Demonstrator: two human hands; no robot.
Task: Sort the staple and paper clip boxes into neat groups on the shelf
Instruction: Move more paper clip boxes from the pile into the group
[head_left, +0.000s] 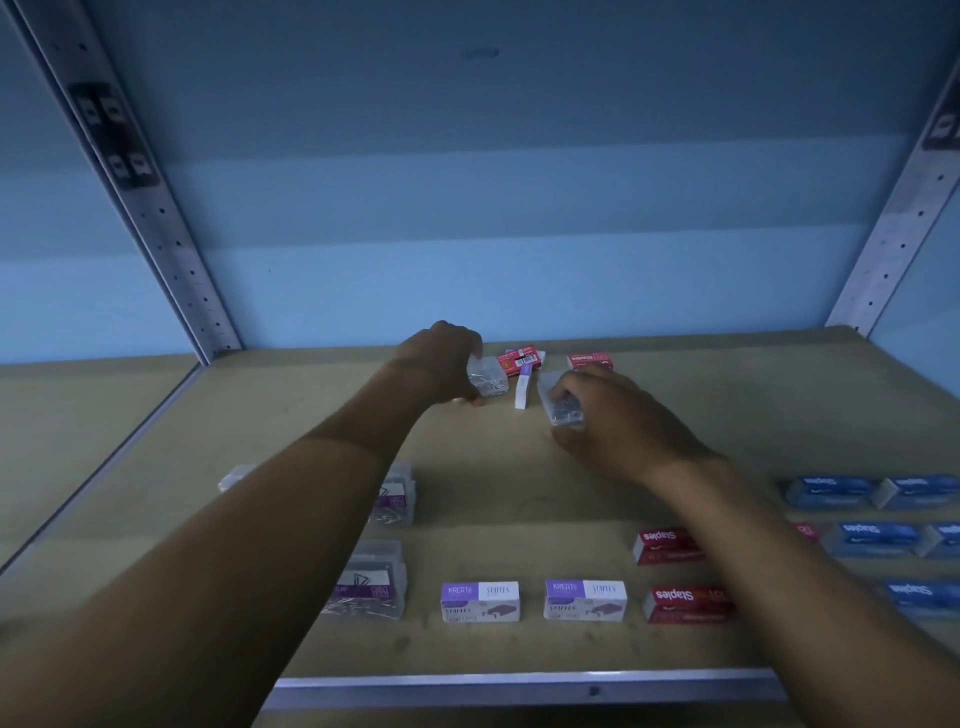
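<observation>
Reaching to the back of the shelf (519, 467), both hands work among a small cluster of boxes. The left hand (441, 364) has its grip curled round a clear paper clip box (488, 378), which sits low against the shelf board. The right hand (618, 421) pinches a second clear box of clips (563, 405), tilted up on end. Between the two hands a white and purple staple box (523, 387) stands on its narrow side. Just behind it lies a red box with a barcode (519, 359), and a red staples box (589, 360) lies further right, near the back wall.

Nearer the front, two clear clip boxes with purple labels (371, 584) lie partly under the left forearm, with another clear box (236, 477) to their left. Two purple and white staple boxes (480, 601) sit side by side in the front row, apart from one another. Two red staple boxes (675, 603) come next on the right, one behind the other. Blue staple boxes (828, 491) fill the right side in rows, running out of view.

Bare board lies open in the middle of the shelf, between the back cluster and the front row, and along the left side. A metal lip (519, 688) edges the front, and perforated metal uprights (171, 244) rise at the two back corners.
</observation>
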